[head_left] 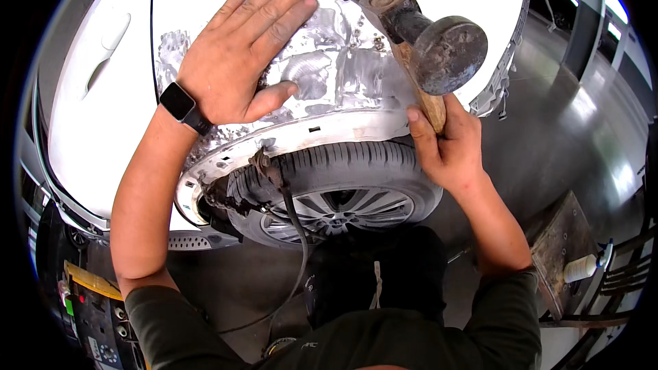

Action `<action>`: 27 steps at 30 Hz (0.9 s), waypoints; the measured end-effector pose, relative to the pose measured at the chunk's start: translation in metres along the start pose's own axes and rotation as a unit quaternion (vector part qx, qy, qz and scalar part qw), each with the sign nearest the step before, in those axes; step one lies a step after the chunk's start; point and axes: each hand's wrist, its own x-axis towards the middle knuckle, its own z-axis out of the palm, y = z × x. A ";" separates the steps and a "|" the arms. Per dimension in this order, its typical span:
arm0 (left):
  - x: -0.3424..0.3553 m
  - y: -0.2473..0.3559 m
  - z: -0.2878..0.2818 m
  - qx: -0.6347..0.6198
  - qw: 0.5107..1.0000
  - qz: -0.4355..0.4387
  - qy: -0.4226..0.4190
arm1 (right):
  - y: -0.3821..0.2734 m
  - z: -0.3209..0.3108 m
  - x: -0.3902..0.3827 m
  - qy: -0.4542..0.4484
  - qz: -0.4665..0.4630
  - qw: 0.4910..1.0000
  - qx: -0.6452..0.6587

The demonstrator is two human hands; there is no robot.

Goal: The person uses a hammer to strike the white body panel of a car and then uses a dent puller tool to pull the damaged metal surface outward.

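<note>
My left hand [236,55] lies flat on the white car's rear body panel [384,96], fingers stretched out and the thumb apart. Under and beside it the panel is sanded to bare grey metal in patches, with dark pitted spots. My right hand [452,140] grips the wooden handle of a body hammer [449,55] near the wheel arch. The hammer's round steel face points up toward me, and its narrow wedge end points to the far left. Its head is raised in front of the panel; whether it touches cannot be made out.
Below the arch is the tyre [343,164] with its alloy wheel. A clamp [266,164] with a dark cable [301,247] grips the arch lip. At right stands a board [558,253] with a spray bottle [581,268]; at lower left, a machine with a yellow edge [92,279].
</note>
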 end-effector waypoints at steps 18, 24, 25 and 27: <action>0.034 0.017 0.002 0.013 1.000 -0.006 0.025 | 0.012 -0.030 -0.048 0.114 0.061 0.987 0.093; 0.055 0.039 0.002 -0.040 0.999 0.034 -0.015 | 0.021 -0.033 -0.070 0.081 0.103 0.985 0.111; 0.053 0.040 0.000 -0.043 0.998 0.038 -0.026 | 0.018 -0.035 -0.071 0.075 0.109 0.984 0.116; 0.048 0.048 0.000 -0.057 0.997 0.046 -0.028 | 0.015 -0.036 -0.072 0.068 0.111 0.984 0.124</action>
